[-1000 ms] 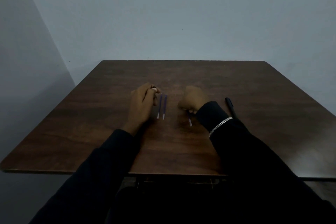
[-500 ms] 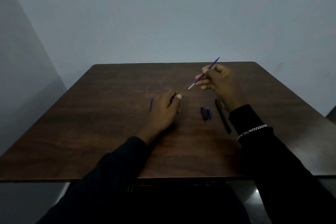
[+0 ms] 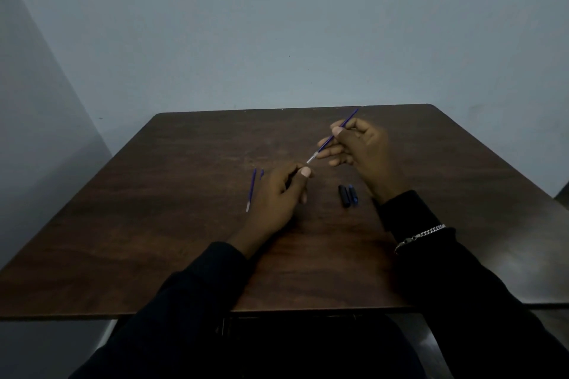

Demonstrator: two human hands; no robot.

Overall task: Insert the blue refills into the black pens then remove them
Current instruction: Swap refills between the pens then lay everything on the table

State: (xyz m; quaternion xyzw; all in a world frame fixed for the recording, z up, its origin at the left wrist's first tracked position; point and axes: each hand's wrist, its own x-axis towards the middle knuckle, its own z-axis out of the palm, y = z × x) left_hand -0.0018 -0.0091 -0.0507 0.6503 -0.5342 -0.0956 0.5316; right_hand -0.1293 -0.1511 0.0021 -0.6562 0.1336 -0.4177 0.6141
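Inventory as I count it from the head view:

- Blue refills: three. The first refill [image 3: 327,141] is pinched in the right hand [image 3: 363,148]. The second refill [image 3: 251,191] lies in full sight. The third refill [image 3: 262,174] shows only a short end beside the left hand [image 3: 277,197].
- Short cap-like pieces: two, a black piece [image 3: 345,195] and a blue piece [image 3: 353,194], side by side.
- Hands: two.
- Dark sleeves: two, the left sleeve [image 3: 184,301] and the right sleeve [image 3: 462,286].
- Chain bracelet [image 3: 421,235]: one.
- Wooden table [image 3: 154,240]: one.
- Walls: two, the back wall [image 3: 277,24] and the side wall [image 3: 30,101].

I cannot tell whether the left hand holds anything, so nothing is counted there.
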